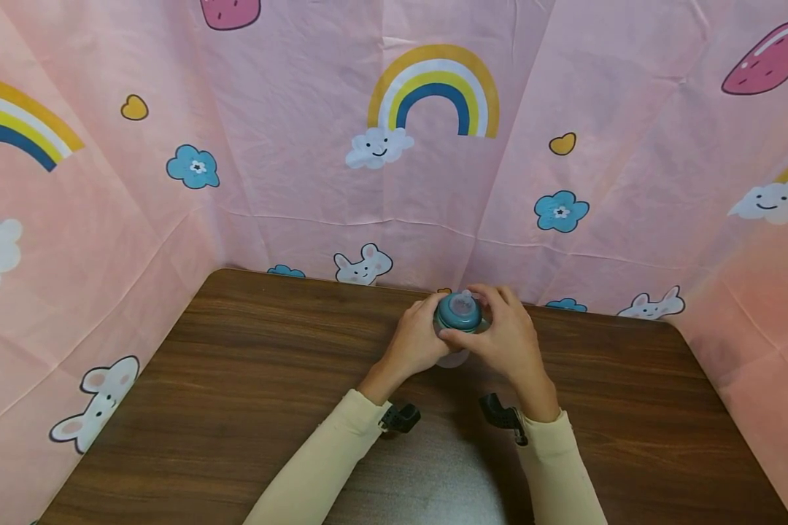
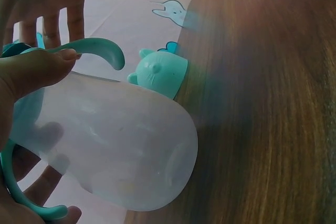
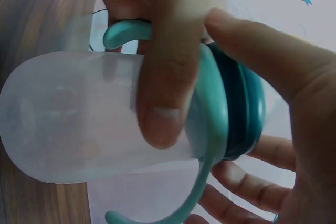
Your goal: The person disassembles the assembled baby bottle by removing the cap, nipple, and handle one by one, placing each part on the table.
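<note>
Two pale sleeves point(image 1: 322, 467) come in from 7 and 5 o'clock, a black device point(image 1: 400, 418) at each cuff. Past the cuffs, both hands meet round a translucent bottle point(image 1: 460, 321) at the tabletop's 12 o'clock side, near the far edge. The left hand point(image 1: 416, 339), at the bottle's 8 o'clock, curls about the pale body point(image 2: 121, 140). The right hand point(image 1: 508, 335), at its 3 o'clock, has thumb and fingers bent round the upper part, pinching by the dark teal collar point(image 3: 241, 103).

The bottle's long axis stands close to upright, the clear nipple point(image 1: 462, 300) pointing up toward the head camera and the rounded base down. In the right wrist view that axis runs from the collar at 3 o'clock to the base at 9; whether the base touches the wood cannot be told. Two curved green handles point(image 2: 102, 51) flank the neck, their tips bent toward the base.

Beyond the bottle, the left wrist view shows a mint animal-shaped cap point(image 2: 160, 72), ears up, by the edge of the brown tabletop point(image 1: 269, 350). Farthest, a pink cloth point(image 1: 289, 109) carries a rainbow at 12 o'clock.
</note>
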A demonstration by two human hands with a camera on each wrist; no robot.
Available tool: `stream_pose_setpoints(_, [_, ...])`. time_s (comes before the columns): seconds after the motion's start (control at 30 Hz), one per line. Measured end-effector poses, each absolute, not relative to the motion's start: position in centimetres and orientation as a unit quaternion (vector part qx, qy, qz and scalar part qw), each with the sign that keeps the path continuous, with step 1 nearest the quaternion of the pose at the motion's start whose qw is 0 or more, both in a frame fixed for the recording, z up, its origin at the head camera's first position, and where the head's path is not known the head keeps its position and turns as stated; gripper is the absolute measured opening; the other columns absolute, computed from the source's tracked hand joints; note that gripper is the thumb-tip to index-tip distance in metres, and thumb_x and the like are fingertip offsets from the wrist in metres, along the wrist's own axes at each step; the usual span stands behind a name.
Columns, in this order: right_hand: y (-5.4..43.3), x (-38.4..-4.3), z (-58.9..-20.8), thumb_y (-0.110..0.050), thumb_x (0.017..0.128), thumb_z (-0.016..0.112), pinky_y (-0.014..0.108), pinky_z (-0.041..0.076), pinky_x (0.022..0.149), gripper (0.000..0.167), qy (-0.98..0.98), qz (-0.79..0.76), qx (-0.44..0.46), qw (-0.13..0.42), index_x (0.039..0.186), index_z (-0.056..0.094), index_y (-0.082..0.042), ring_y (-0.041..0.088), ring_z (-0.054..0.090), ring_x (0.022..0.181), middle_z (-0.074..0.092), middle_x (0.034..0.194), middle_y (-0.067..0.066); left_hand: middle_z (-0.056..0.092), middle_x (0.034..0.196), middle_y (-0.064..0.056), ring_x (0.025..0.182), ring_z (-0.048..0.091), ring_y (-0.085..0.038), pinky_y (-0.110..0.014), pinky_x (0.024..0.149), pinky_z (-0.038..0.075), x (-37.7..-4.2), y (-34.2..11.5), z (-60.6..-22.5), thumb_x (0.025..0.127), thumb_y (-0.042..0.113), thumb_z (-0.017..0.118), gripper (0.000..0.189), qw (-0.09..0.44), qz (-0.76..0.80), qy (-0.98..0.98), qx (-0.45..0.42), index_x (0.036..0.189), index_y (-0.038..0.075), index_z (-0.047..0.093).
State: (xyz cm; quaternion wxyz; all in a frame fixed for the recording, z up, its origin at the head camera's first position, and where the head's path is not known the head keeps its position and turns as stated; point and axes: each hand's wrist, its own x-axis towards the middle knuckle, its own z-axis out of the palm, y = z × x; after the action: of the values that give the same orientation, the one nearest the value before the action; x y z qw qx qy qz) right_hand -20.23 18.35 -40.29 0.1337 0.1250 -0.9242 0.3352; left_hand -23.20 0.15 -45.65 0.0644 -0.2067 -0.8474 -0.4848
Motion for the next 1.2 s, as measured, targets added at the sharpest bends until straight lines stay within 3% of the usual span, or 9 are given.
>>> stream_pose_setpoints(0.4, [18.27,-20.25,-40.17,-0.044,0.079,0.1,0.054,0.053,0.09,0.082,-0.921,0.344,0.12,0.136,0.144,0.067,-0.006,0.035,0.062,0.105,0.063,0.116,0.014,0.068,0.14,-0.02,0.126,0.063,-0.039,-0.06,0.106,0.052,-23.03,0.08,-45.5,0.088,0.022,0.092,0.075,0.055,-0.493,-0.844,-0.206,0.152,0.001,0.058])
stream_pose_setpoints(0.8, [18.89,-20.38,-39.96,-0.022,0.083,0.092,0.064,0.055,0.101,0.071,-0.896,0.386,0.184,0.119,0.146,0.064,-0.002,0.041,0.065,0.12,0.066,0.131,0.02,0.069,0.141,-0.019,0.128,0.064,-0.039,-0.061,0.109,0.05,-23.12,0.12,-45.44,0.087,0.022,0.094,0.076,0.074,-0.479,-0.847,-0.216,0.151,0.0,0.059])
stream_pose_setpoints(0.97, [18.61,-20.47,-40.19,-0.033,0.082,0.097,0.061,0.055,0.1,0.079,-0.911,0.36,0.163,0.117,0.148,0.063,-0.005,0.039,0.063,0.118,0.064,0.133,0.019,0.069,0.142,-0.018,0.128,0.064,-0.039,-0.06,0.109,0.05,-23.18,0.18,-45.41,0.087,0.022,0.093,0.075,0.068,-0.477,-0.851,-0.21,0.151,0.001,0.059])
stream_pose_setpoints(1.2, [18.14,-20.44,-40.43,-0.047,0.079,0.099,0.057,0.055,0.089,0.087,-0.927,0.33,0.122,0.131,0.148,0.065,-0.006,0.038,0.061,0.104,0.063,0.122,0.017,0.069,0.139,-0.018,0.124,0.064,-0.037,-0.059,0.106,0.052,-23.2,0.23,-45.45,0.088,0.021,0.091,0.073,0.055,-0.48,-0.852,-0.2,0.152,0.003,0.059])
